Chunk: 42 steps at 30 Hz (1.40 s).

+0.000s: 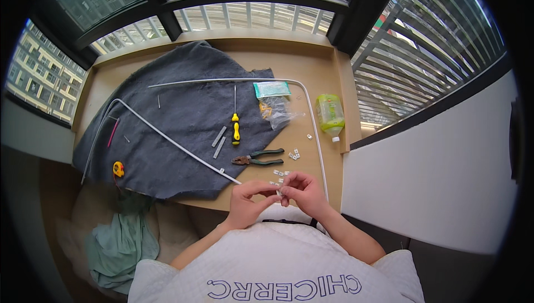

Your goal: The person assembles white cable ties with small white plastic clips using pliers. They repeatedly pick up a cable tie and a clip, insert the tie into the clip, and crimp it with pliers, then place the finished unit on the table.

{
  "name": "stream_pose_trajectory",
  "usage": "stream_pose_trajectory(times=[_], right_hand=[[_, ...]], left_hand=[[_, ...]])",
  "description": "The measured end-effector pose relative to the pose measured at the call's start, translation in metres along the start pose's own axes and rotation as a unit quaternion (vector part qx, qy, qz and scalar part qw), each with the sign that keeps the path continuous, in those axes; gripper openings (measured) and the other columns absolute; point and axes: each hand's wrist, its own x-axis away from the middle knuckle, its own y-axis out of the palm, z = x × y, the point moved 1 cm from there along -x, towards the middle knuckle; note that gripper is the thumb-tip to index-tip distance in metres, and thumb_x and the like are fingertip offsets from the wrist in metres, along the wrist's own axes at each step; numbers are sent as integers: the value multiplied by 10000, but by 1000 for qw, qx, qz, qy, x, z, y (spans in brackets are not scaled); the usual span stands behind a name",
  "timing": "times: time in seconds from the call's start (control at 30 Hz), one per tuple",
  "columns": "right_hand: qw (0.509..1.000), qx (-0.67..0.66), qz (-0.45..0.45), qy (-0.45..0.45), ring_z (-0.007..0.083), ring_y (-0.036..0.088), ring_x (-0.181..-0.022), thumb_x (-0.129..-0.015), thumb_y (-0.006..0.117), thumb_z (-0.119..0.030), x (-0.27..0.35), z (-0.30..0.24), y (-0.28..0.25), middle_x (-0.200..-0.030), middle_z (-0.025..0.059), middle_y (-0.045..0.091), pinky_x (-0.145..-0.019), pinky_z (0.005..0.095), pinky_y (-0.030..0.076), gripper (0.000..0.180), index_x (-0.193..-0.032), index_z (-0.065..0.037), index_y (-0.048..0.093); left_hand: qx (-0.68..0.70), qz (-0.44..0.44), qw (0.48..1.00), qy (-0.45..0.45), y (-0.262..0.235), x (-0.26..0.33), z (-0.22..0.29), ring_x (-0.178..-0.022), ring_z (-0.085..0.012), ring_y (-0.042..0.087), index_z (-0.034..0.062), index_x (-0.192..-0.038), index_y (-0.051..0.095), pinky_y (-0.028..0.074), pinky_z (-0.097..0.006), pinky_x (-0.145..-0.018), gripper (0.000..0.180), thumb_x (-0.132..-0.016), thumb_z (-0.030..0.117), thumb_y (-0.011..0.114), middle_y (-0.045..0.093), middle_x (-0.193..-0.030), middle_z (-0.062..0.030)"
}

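Observation:
My left hand (248,203) and my right hand (306,194) meet at the table's near edge, both closed with the fingertips pinched together. Between them is a small white piece (279,193), mostly covered by the fingers. A thin white bent rod (172,142) runs down to my left hand, where its end goes out of sight; whether the hand grips it I cannot tell. One small white clip (221,170) sits at this rod. Just beyond my fingers lie several small white plastic clips (281,174), with more clips (294,154) farther off. Pliers (258,157) with dark green handles rest beyond my hands.
A dark grey cloth (167,158) covers much of the table, bearing a yellow-black screwdriver (236,127), grey strips (219,147), a pink stick (113,133) and a yellow tape measure (118,169). A second bent white rod (318,136), a teal packet (272,89) and a yellow-green bottle (330,114) lie right.

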Motion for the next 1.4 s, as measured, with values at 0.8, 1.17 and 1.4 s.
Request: stream_pose_trajectory(times=[0.8, 1.17, 1.4], right_hand=[[958, 155, -211, 116, 170, 756, -822, -1073, 642, -195, 20, -23, 26, -966, 105, 762, -763, 305, 621, 284, -1200, 49, 712], [945, 272, -168, 65, 123, 698, -609, -956, 624, -111, 48, -41, 66, -760, 65, 740, -592, 278, 559, 191, -957, 29, 754], [941, 254, -206, 91, 115, 676, -583, -937, 636, -120, 69, -62, 78, -702, 54, 718, -565, 270, 533, 184, -876, 21, 738]], left_hand=[[-375, -19, 896, 238, -5, 40, 66, -649, -250, 695, 64, -937, 793, 538, -345, -558, 211, -746, 49, 880, 716, -796, -89], [-463, -180, 759, 421, -5, 28, 89, -622, -231, 559, 86, -812, 527, 436, -362, -571, 189, -805, 117, 714, 531, -739, -52], [-467, -174, 673, 546, -2, 21, 104, -589, -83, 490, 162, -771, 526, 332, -248, -536, 184, -850, 252, 666, 433, -702, 39]])
